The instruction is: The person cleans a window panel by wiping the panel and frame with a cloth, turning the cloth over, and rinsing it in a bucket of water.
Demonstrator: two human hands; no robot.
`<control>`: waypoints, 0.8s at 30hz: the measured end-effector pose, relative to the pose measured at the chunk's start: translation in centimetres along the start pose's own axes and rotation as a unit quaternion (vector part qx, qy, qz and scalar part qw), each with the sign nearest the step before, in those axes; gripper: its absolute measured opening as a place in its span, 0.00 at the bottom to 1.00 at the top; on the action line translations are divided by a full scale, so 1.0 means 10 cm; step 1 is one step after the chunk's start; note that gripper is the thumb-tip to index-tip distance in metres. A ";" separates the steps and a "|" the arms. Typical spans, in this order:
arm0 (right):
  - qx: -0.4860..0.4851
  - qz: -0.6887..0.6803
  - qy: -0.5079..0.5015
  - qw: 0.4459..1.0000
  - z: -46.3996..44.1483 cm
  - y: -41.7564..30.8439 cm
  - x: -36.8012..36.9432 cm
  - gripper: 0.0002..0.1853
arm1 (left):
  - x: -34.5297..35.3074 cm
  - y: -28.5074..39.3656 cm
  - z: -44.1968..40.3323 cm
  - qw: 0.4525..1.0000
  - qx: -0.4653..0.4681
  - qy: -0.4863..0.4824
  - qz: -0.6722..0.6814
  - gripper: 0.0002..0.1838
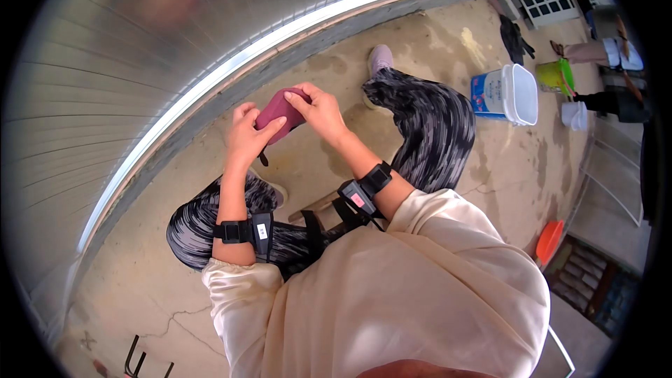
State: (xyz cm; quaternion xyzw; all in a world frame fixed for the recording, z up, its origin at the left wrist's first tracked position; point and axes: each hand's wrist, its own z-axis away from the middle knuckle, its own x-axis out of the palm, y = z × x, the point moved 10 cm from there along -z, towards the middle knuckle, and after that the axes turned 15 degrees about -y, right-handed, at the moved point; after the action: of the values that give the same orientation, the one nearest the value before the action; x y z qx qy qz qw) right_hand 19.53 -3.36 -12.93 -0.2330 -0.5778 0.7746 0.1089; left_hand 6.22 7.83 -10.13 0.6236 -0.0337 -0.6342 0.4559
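Note:
Both of my hands are closed on a maroon item (282,113) that looks soft and rounded; I cannot make out its exact kind. My left hand (246,136) grips its near left end, with the thumb lying on top. At the far right end, my right hand (318,110) pinches the edge between thumb and fingers. Below my left hand hangs a small dark piece (263,159); whether it belongs to the maroon item I cannot tell. The item is held in the air above the concrete floor, in front of my bent legs.
A ribbed wall (105,119) with a low ledge curves along the left. To the right stand a white-and-blue bucket (500,95), a green bucket (553,77) and a small white pail (575,116). Other people (616,56) are at the far right. An orange basin (549,241) lies lower right.

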 end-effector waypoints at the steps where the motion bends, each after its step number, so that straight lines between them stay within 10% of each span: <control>1: 0.000 -0.003 -0.003 1.000 -0.01 0.02 0.00 0.14 | 0.15 -0.07 -0.04 0.982 -0.068 -0.102 0.144 0.24; 4: 0.029 -0.158 0.037 0.986 -0.12 0.31 -0.09 0.11 | 0.47 0.02 0.03 0.905 -0.113 -0.207 0.353 0.26; 10: 0.154 -0.659 -0.103 0.729 -0.13 0.79 0.41 0.13 | 0.60 0.03 -0.07 0.887 -0.069 -0.173 0.422 0.23; 16: 0.180 -0.580 -0.237 0.758 0.04 0.82 0.89 0.17 | 0.33 -0.28 -0.11 0.920 -0.103 -0.045 0.376 0.11; 24: 0.201 -0.579 -0.053 0.788 -0.61 1.06 0.03 0.09 | 0.47 -0.03 -0.26 0.902 -0.169 -0.179 0.356 0.22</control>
State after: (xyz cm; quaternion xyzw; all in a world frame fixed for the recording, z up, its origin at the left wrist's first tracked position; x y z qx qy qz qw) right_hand 23.29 -1.34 -24.38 0.2137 -0.4409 0.6759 0.5504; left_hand 9.12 6.47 -14.44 0.3600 -0.2271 -0.5264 0.7360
